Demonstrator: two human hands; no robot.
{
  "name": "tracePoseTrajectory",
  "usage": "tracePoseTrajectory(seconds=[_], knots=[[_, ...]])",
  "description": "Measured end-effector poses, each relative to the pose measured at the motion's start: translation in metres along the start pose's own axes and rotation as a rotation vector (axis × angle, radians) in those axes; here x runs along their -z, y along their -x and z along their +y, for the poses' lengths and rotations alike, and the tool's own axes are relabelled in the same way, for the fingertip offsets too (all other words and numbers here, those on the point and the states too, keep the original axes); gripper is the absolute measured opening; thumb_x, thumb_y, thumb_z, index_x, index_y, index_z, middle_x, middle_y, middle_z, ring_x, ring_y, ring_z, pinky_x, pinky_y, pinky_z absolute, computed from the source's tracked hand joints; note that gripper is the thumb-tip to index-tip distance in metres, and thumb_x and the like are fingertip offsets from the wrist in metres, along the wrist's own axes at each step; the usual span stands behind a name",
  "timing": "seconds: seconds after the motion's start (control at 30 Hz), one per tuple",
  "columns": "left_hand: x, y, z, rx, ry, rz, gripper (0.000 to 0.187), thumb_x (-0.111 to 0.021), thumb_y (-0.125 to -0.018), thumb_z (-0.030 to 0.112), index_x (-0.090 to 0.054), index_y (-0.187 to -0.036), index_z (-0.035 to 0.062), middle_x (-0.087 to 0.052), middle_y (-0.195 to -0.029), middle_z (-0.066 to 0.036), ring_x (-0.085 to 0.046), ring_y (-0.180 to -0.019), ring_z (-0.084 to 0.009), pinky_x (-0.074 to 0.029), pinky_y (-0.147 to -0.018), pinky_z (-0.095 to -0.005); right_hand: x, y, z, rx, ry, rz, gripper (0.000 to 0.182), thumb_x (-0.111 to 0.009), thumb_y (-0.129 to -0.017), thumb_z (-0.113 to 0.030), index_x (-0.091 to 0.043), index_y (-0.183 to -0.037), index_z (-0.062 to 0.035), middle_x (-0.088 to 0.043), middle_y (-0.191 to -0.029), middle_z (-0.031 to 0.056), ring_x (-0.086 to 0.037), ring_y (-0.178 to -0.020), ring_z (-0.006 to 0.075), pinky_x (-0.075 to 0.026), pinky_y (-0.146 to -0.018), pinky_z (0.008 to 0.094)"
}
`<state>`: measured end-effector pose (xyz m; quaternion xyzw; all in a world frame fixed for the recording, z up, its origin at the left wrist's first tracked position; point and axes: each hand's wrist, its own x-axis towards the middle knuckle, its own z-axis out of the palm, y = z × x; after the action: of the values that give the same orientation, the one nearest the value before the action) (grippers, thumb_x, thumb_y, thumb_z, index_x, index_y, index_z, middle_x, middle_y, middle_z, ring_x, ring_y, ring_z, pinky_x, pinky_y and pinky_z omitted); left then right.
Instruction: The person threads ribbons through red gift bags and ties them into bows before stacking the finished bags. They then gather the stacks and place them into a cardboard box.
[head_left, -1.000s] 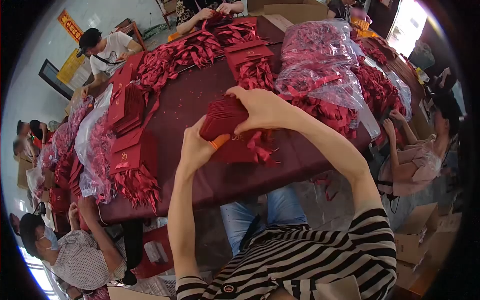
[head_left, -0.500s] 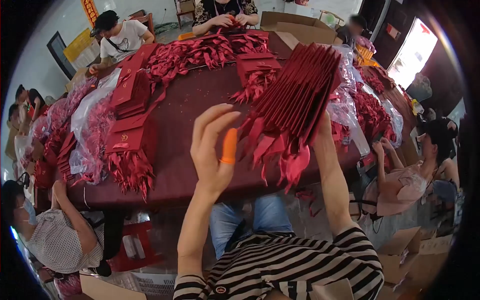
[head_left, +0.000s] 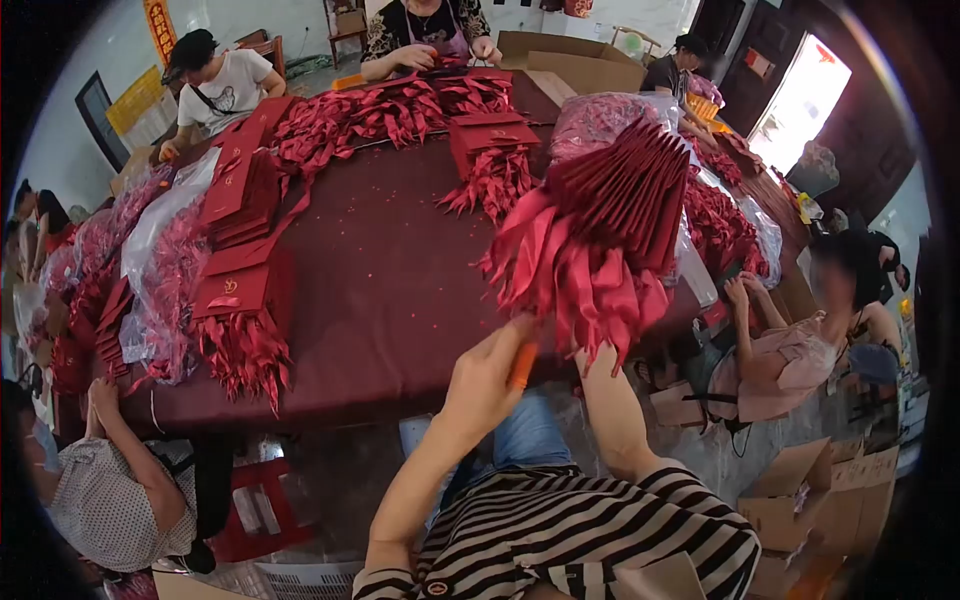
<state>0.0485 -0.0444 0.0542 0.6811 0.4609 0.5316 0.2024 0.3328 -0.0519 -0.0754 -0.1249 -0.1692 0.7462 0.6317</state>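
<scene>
A fanned bundle of dark red bags (head_left: 625, 190) is up in the air above the table's right part, its pink-red ribbons (head_left: 560, 265) hanging toward me. My right forearm rises to the bundle and holds it up; the right hand (head_left: 592, 362) is mostly covered by ribbons, its fingers hidden. Just below the ribbons' left side is my left hand (head_left: 485, 382), fingers curled together, an orange cover on one finger. Its fingertips meet the ribbon ends, and what they pinch is unclear.
On the dark red tablecloth (head_left: 370, 300) lie stacked red bags (head_left: 240, 285) at left, another stack (head_left: 490, 140) at the back and plastic-wrapped bundles (head_left: 600, 118) at right. Several people sit around the table. Cardboard boxes (head_left: 820, 490) stand at lower right.
My left hand has moved down and right, its spread fingers now curled at the ribbons. The bundle has tipped, showing more ribbon. The view has shifted slightly.
</scene>
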Motion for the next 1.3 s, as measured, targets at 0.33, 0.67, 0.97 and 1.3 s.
tracePoseTrajectory(seconds=[0.33,0.67,0.97,1.3], knots=[[0.041,-0.046,0.022,-0.47,-0.203,0.318,0.024,-0.069,-0.084,0.01,-0.064,-0.106,0.0008,-0.065,-0.104,-0.013,-0.061,-0.091,-0.0282,-0.048,-0.08,-0.0347,-0.128,-0.176,0.036,-0.069,-0.108,0.063,0.049,-0.052,-0.097,-0.042,-0.056,-0.132,-0.0067,-0.064,-0.125,0.0105,-0.062,-0.112,0.0282,-0.051,-0.099,0.0436],[-0.017,-0.04,-0.017,-0.447,-0.268,-0.073,0.037,-0.067,-0.067,0.001,-0.065,-0.104,0.0059,-0.058,-0.106,-0.011,-0.056,-0.091,-0.0298,-0.047,-0.078,-0.0395,-0.133,-0.176,0.042,-0.044,-0.332,0.033,0.05,-0.046,-0.101,-0.038,-0.048,-0.139,-0.0055,-0.053,-0.138,0.0118,-0.054,-0.121,0.0278,-0.045,-0.105,0.0453],[0.038,-0.025,-0.008,-0.308,-0.256,-0.085,0.02,-0.067,-0.076,0.002,-0.069,-0.096,0.0063,-0.06,-0.105,-0.008,-0.056,-0.1,-0.0298,-0.046,-0.088,-0.0407,-0.146,-0.17,0.037,0.168,0.29,-0.046,0.046,-0.057,-0.099,-0.034,-0.052,-0.136,-0.0075,-0.06,-0.13,0.0042,-0.057,-0.119,0.0201,-0.045,-0.104,0.0374],[0.022,-0.038,0.021,-0.554,-0.206,0.303,0.032,-0.072,-0.07,-0.004,-0.072,-0.101,0.0057,-0.063,-0.093,-0.007,-0.059,-0.08,-0.0235,-0.049,-0.066,-0.0328,-0.056,-0.223,0.038,0.128,0.08,-0.132,0.056,-0.051,-0.098,-0.047,-0.051,-0.137,-0.0075,-0.058,-0.134,0.0086,-0.058,-0.118,0.0263,-0.046,-0.105,0.0437]])
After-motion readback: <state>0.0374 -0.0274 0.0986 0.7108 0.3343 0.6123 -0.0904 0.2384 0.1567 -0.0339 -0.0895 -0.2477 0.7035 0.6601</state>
